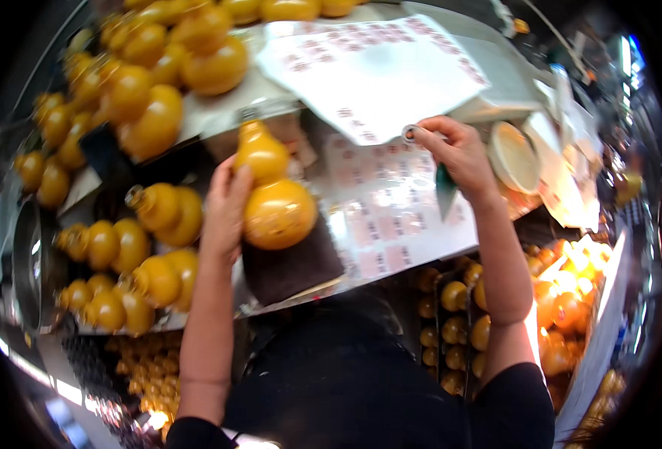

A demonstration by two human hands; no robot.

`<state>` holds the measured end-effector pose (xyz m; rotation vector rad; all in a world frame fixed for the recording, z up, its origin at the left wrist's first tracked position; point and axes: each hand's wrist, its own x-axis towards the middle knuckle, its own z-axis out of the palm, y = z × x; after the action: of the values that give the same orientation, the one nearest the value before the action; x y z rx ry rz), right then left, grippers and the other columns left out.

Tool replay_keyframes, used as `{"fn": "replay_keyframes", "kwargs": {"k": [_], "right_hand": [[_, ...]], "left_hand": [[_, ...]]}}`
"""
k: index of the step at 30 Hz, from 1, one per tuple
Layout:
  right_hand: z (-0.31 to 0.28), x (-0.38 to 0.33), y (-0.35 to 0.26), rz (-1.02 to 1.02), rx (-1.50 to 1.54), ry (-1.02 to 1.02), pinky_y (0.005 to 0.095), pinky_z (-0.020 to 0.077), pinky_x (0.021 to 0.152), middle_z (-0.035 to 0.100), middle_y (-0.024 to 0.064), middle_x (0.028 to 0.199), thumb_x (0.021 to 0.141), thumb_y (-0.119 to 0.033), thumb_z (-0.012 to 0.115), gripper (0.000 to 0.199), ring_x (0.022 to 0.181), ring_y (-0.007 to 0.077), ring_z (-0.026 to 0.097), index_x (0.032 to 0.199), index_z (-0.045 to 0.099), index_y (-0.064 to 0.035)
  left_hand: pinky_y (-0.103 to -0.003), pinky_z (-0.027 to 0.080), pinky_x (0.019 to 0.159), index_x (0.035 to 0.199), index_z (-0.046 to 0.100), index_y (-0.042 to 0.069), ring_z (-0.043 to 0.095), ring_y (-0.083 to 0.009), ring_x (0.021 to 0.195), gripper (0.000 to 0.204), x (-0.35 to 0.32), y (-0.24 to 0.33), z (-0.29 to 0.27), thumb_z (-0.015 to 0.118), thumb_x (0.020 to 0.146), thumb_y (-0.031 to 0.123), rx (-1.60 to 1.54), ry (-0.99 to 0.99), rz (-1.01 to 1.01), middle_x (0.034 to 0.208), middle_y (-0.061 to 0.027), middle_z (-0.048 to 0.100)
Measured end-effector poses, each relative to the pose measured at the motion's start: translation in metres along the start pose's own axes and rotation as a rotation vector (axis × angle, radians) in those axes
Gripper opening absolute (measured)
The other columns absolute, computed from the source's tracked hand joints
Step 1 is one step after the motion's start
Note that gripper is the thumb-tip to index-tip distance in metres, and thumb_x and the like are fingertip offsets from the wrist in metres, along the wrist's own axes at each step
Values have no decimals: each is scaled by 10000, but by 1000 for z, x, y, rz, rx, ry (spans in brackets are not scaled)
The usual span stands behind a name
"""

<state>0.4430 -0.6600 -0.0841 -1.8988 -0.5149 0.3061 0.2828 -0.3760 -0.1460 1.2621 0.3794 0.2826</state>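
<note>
My left hand [226,209] grips an orange gourd-shaped bottle [271,194] that lies on a dark cloth pad [293,269] on the metal table [361,280]. My right hand [458,153] pinches a small round silver-rimmed piece [410,134] at the edge of a white sticker sheet [376,71]. A dark green tool [445,187] hangs under that hand. A second sheet of small pink labels [391,217] lies flat beneath.
Many more orange gourd bottles [144,112] are piled on the table's left and far side. Others fill crates [450,314] below on the right. A shallow round dish [512,156] and white papers sit to the right. My dark apron is below.
</note>
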Motion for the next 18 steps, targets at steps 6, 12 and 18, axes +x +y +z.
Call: {"fn": "replay_keyframes", "kwargs": {"k": [6, 12, 18], "right_hand": [[74, 26, -68, -240, -66, -450, 276, 493, 665, 649, 42, 788, 892, -144, 636, 149, 714, 98, 579, 942, 662, -6], [121, 55, -87, -488, -385, -588, 280, 453, 584, 608, 72, 685, 891, -166, 626, 137, 603, 141, 553, 884, 617, -30], [131, 58, -87, -364, -290, -538, 326, 478, 605, 624, 119, 690, 826, -141, 646, 199, 635, 227, 615, 965, 586, -11]], "left_hand": [[-282, 431, 962, 1325, 425, 17, 524, -153, 1122, 481, 4, 12, -2, 587, 946, 264, -129, -33, 24, 1226, -98, 528], [-289, 396, 1014, 1339, 400, 13, 486, -167, 1189, 507, 3, 20, 3, 618, 916, 188, -141, -66, 98, 1289, -107, 488], [-299, 399, 1014, 1332, 405, 11, 498, -169, 1173, 513, 5, 16, 3, 639, 885, 106, -116, -13, 101, 1283, -107, 492]]}}
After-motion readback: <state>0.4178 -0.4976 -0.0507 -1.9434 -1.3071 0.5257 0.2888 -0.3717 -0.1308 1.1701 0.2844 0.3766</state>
